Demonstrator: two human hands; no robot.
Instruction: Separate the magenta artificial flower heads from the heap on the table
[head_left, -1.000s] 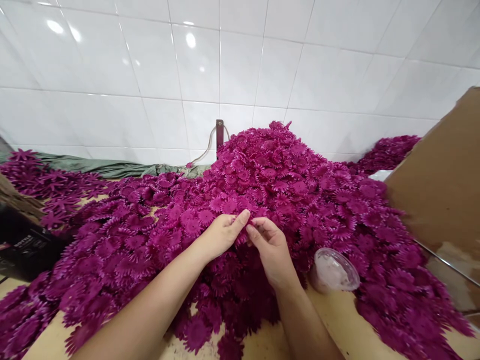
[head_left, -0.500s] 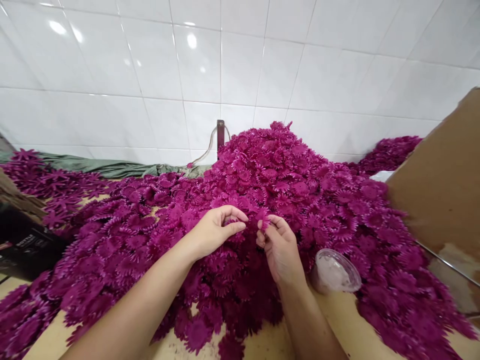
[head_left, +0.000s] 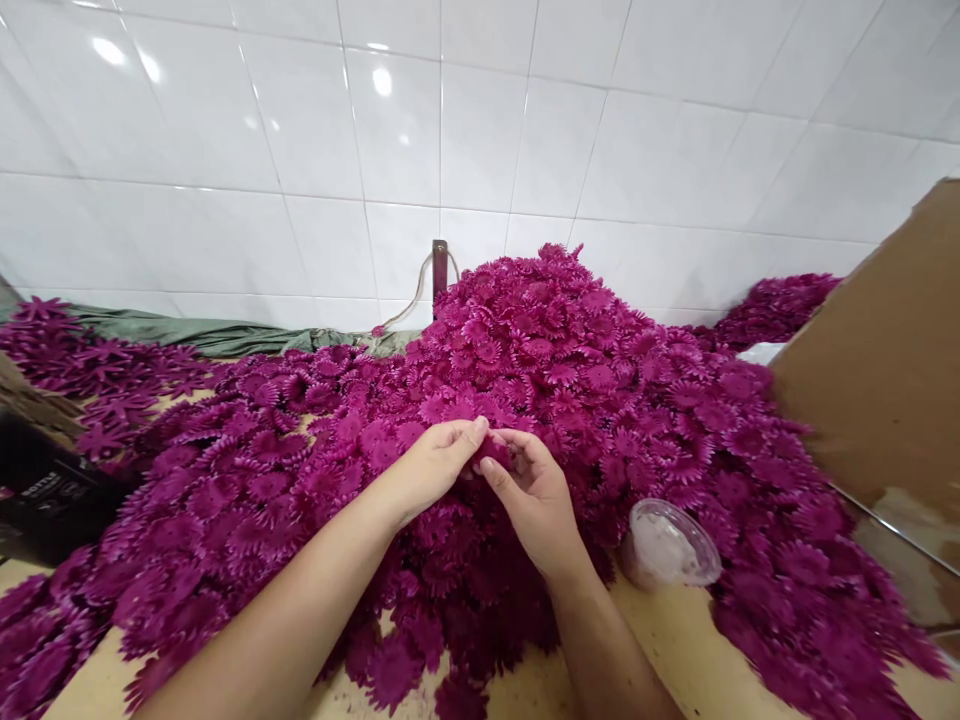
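Pinching a magenta flower (head_left: 495, 452) in the right hand (head_left: 541, 500), with thumb and fingers curled round in a loose cup. Closed to a pinch at the flower's other edge with the left hand (head_left: 427, 472); cannot tell whether gripping a petal too. Held between both hands, directly left of the right fingertips, above a heap of magenta flowers (head_left: 540, 340); too covered by fingers to read any long axis. Set on the desk (head_left: 675, 640), to the right of the right hand and nearer to it than to the left: a clear plastic tub (head_left: 706, 552), open-topped, containing a whitish substance (head_left: 660, 542).
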